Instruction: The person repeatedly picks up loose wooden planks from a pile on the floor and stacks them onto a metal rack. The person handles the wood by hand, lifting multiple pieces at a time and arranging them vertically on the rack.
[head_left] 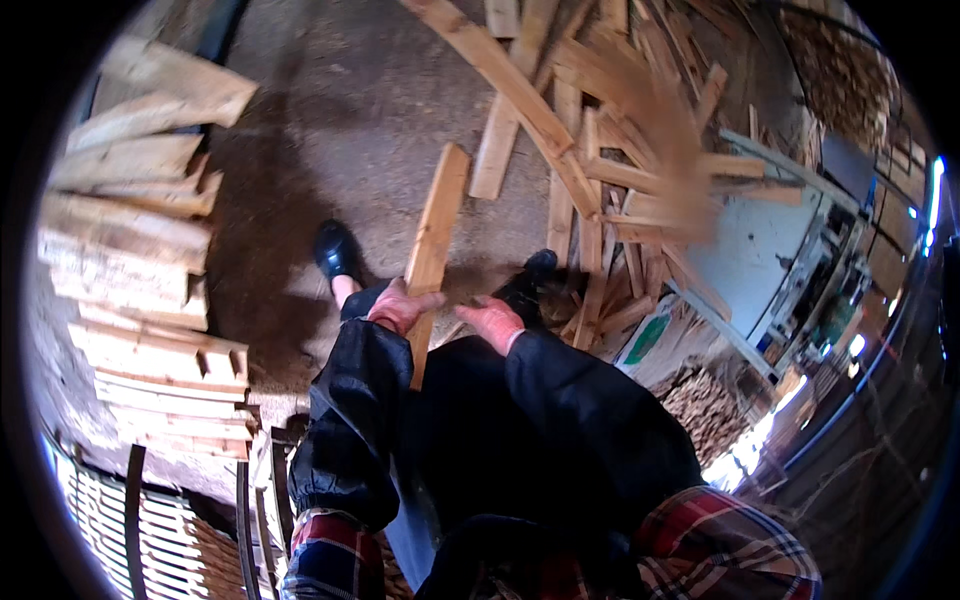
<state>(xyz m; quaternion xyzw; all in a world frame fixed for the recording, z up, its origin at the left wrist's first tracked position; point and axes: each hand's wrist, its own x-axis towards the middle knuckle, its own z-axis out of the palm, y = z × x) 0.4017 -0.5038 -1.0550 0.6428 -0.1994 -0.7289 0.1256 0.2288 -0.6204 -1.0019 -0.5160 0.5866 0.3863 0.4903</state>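
My left hand point(400, 305) is closed around the lower part of a wooden plank point(436, 220), which slants up and away in front of me. Just right of the plank is my right hand point(492, 322), its fingers stretched toward the board with a small gap between. It holds nothing that I can see. Both forearms wear dark sleeve covers over plaid sleeves. Beyond the hands, a loose pile of wooden boards point(570, 150) spreads over the floor, and a brown shape point(665, 130) over it is smeared by motion.
Stacked planks point(135, 240) line the left side. My dark shoes point(337, 250) stand on the dusty floor point(330, 120). To the right is a pale metal machine table point(755, 250) partly covered by boards. A heap of wood pieces point(700, 405) lies at lower right, near a green-and-white sheet point(648, 338).
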